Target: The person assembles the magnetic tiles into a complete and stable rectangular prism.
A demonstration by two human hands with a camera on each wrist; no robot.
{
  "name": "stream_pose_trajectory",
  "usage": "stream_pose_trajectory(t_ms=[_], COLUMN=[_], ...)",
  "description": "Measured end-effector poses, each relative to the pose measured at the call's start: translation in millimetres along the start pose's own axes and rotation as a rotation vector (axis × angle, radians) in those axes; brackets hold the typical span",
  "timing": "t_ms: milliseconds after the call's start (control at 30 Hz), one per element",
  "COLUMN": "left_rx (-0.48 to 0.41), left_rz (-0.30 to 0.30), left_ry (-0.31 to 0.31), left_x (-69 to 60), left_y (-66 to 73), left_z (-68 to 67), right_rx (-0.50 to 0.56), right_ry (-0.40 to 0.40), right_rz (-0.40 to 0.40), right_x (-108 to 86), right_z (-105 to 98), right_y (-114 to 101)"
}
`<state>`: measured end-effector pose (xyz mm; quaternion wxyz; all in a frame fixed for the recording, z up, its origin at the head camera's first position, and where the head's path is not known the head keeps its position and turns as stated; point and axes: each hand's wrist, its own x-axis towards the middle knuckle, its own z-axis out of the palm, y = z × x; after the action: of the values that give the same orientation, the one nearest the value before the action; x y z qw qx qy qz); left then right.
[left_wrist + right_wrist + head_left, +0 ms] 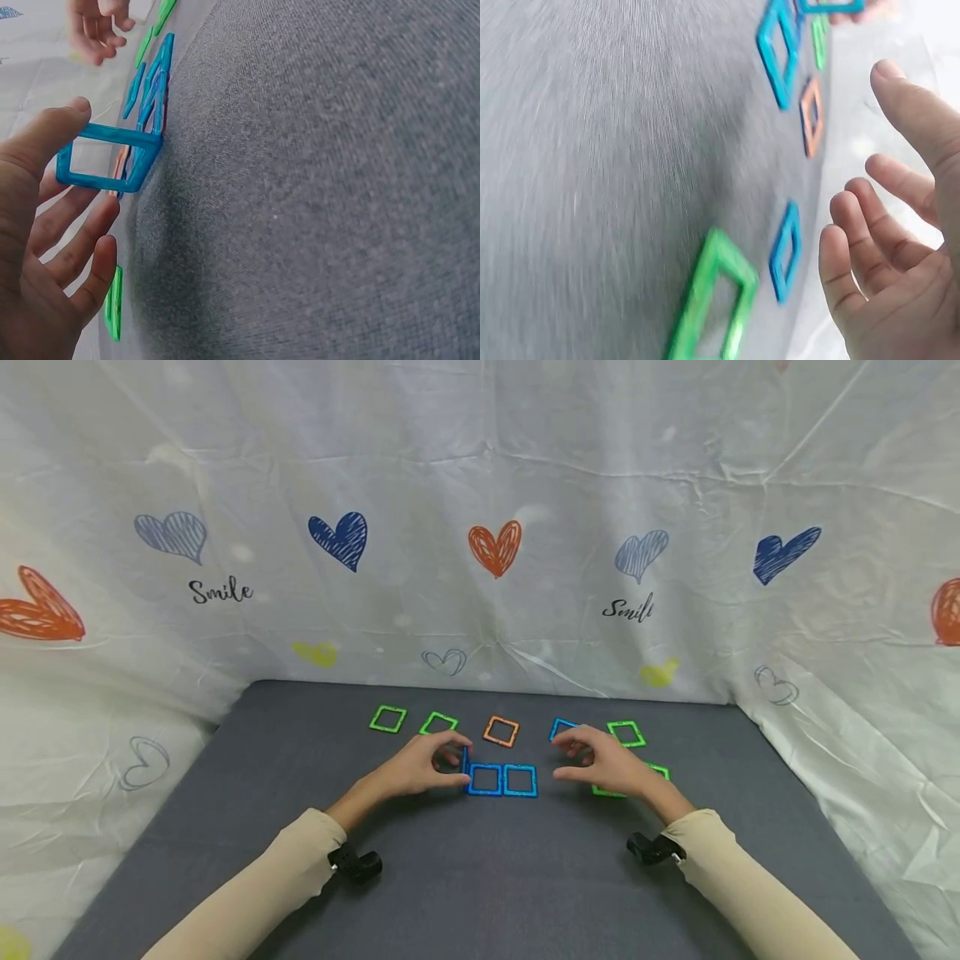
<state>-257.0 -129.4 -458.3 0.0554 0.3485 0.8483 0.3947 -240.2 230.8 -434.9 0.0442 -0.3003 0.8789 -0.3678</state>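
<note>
Two blue square frames point(520, 781) lie flat side by side at the middle of the table. At their left edge a third blue square point(109, 134) stands upright, pinched between the thumb and fingers of the left hand point(420, 766). The right hand point(603, 766) hovers to the right of the flat pair, fingers relaxed and apart, holding nothing. Beyond it lies another blue square point(785, 252), partly covered by that hand in the head view. A green square point(718, 300) is partly hidden beneath the right hand and wrist in the head view.
Along the back of the grey table point(480, 877) lie two green squares point(387, 719) at the left, an orange square point(501, 732) at the middle and a green square point(626, 734) at the right. A white curtain with printed hearts hangs behind.
</note>
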Motion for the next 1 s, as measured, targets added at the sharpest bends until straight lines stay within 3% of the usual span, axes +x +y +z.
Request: stream_pose_trajectory(t_ms=[533,1000], left_rx=[0.001,0.003], left_rz=[-0.009,0.011], left_ry=[-0.009,-0.005], left_x=[1.5,2.1], left_y=[-1.0,-1.2], left_z=[2.2,1.9], right_rx=[-0.045,-0.072], right_ry=[0.126,0.173], right_rz=[-0.017,-0.069], right_x=[-55.4,-85.4], right_z=[-39,-27], right_y=[28,46])
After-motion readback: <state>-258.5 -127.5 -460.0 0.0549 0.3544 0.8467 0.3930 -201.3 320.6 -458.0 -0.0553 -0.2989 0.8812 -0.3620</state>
